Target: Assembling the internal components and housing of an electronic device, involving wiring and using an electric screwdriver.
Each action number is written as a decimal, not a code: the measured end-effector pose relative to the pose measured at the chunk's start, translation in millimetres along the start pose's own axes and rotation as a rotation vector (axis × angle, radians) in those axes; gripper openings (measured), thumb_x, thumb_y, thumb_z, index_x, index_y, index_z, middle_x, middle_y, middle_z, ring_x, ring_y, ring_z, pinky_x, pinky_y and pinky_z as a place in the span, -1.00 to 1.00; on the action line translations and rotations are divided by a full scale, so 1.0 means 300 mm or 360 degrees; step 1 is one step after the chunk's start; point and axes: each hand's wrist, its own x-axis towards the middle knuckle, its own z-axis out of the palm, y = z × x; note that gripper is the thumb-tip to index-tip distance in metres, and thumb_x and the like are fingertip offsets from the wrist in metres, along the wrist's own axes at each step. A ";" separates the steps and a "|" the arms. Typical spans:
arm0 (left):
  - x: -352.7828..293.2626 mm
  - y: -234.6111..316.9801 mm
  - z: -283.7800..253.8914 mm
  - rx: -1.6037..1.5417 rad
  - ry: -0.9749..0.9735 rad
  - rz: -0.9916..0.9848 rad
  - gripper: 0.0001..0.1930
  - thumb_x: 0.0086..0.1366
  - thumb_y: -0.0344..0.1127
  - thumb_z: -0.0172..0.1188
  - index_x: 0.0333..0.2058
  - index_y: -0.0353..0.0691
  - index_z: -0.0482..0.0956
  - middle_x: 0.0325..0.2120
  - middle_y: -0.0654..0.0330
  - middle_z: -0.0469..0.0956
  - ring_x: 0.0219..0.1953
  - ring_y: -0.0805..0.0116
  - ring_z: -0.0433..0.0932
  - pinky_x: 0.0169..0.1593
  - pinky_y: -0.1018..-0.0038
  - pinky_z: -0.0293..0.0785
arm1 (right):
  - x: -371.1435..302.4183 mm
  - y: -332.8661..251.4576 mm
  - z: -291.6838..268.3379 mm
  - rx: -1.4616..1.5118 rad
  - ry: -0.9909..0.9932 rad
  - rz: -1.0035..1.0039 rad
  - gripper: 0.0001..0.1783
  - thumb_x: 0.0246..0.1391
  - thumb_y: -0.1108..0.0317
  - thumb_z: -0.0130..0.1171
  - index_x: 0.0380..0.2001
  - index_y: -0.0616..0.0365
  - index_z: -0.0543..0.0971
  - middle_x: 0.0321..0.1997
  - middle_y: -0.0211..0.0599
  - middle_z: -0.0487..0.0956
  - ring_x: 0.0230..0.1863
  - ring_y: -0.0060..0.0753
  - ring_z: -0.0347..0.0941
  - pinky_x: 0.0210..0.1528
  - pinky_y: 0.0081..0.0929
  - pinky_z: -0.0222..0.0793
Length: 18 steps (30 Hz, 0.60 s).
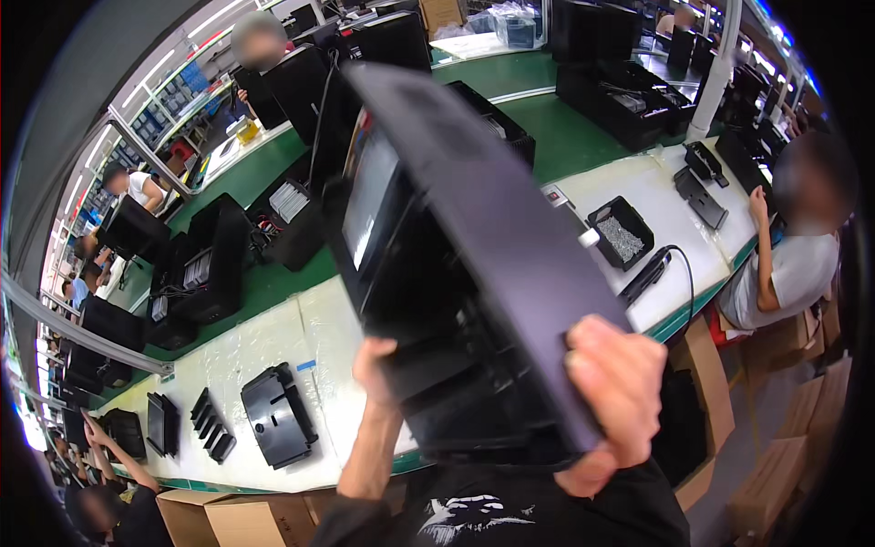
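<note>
Between my two hands I hold a large black plastic housing point(510, 237) tilted up above the bench. It has a flat outer panel, a hollow inside and a glossy, screen-like pane point(372, 196) on its left side. My left hand point(374, 374) is closed on its lower left edge, the fingers partly hidden behind it. On the lower right, my right hand point(615, 392) wraps round the edge of the panel. On the bench left of my left hand lie a curved black plastic cover point(276, 415) and a black slotted part point(212, 426).
A black tray of small screws point(622, 232) and a corded power screwdriver point(649, 272) lie on the white-covered bench point(351, 319) to the right. Beyond runs a green conveyor point(570, 150) carrying black housings. Co-workers sit at both sides. Cardboard boxes point(241, 520) stand below the bench.
</note>
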 end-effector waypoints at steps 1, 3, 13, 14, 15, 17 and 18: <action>0.052 0.016 0.097 -0.0001 0.0053 -0.0107 -0.49 -0.07 -0.29 -0.05 -0.11 -0.46 0.43 -0.21 -0.12 0.53 -0.15 0.02 0.52 0.03 0.26 0.42 | 0.044 0.003 -0.018 -0.0088 0.0174 -0.0029 -0.38 0.18 -0.02 -0.30 -0.23 0.34 0.56 -0.27 -0.05 0.61 -0.23 -0.17 0.56 -0.23 -0.41 0.33; 0.221 0.026 0.152 -0.0047 0.0081 -0.0196 -0.67 -0.06 -0.30 -0.03 -0.32 -0.38 0.47 -0.41 0.05 0.54 -0.34 0.21 0.52 -0.16 0.38 0.47 | 0.125 0.077 0.042 -0.0198 0.0434 -0.0127 -0.39 0.18 0.04 -0.32 -0.24 0.37 0.56 -0.31 0.01 0.61 -0.25 -0.11 0.56 -0.21 -0.38 0.34; 1.132 -0.349 0.599 -0.0637 -0.1012 -0.0831 -0.42 0.08 -0.04 -0.25 -0.06 -0.32 0.44 -0.04 -0.03 0.44 0.04 0.03 0.39 0.18 0.11 0.23 | 0.773 0.837 0.240 -0.1320 -0.0022 0.0295 -0.48 0.05 -0.18 -0.04 -0.45 0.02 0.67 -0.53 -0.09 0.58 -0.39 0.00 0.53 -0.30 -0.28 0.40; 1.169 -0.395 0.609 -0.0692 -0.1051 -0.0889 -0.39 0.10 -0.01 -0.29 -0.01 -0.32 0.40 0.03 -0.02 0.38 0.13 0.02 0.31 0.23 0.06 0.13 | 0.795 0.940 0.257 -0.1276 -0.0168 0.0342 -0.46 0.05 -0.17 -0.05 -0.44 0.05 0.66 -0.52 -0.06 0.58 -0.37 0.03 0.53 -0.24 -0.24 0.40; 1.194 -0.423 0.602 -0.0739 -0.1113 -0.0906 -0.40 0.12 -0.03 -0.30 0.00 -0.33 0.39 0.06 -0.06 0.34 0.16 -0.01 0.27 0.22 -0.03 0.12 | 0.805 1.037 0.281 -0.1210 -0.0313 0.0351 -0.45 0.06 -0.16 -0.07 -0.42 0.09 0.66 -0.50 -0.03 0.58 -0.36 0.05 0.52 -0.20 -0.22 0.39; 1.222 -0.497 0.628 -0.0736 -0.0843 -0.1025 -0.42 0.18 -0.06 -0.31 0.03 -0.36 0.33 0.07 -0.08 0.32 0.16 -0.05 0.26 0.23 -0.06 0.10 | 0.811 1.187 0.319 -0.1174 -0.0585 0.0487 -0.43 0.07 -0.15 -0.10 -0.39 0.13 0.65 -0.40 0.03 0.58 -0.28 0.08 0.51 -0.14 -0.17 0.37; 1.250 -0.527 0.642 -0.0721 -0.0550 -0.1134 -0.45 0.23 -0.10 -0.33 0.06 -0.39 0.28 0.07 -0.09 0.30 0.16 -0.10 0.25 0.24 -0.09 0.08 | 0.819 1.258 0.347 -0.1160 -0.0745 0.0546 -0.41 0.05 -0.16 -0.11 -0.36 0.14 0.65 -0.33 0.08 0.58 -0.22 0.09 0.50 -0.11 -0.14 0.37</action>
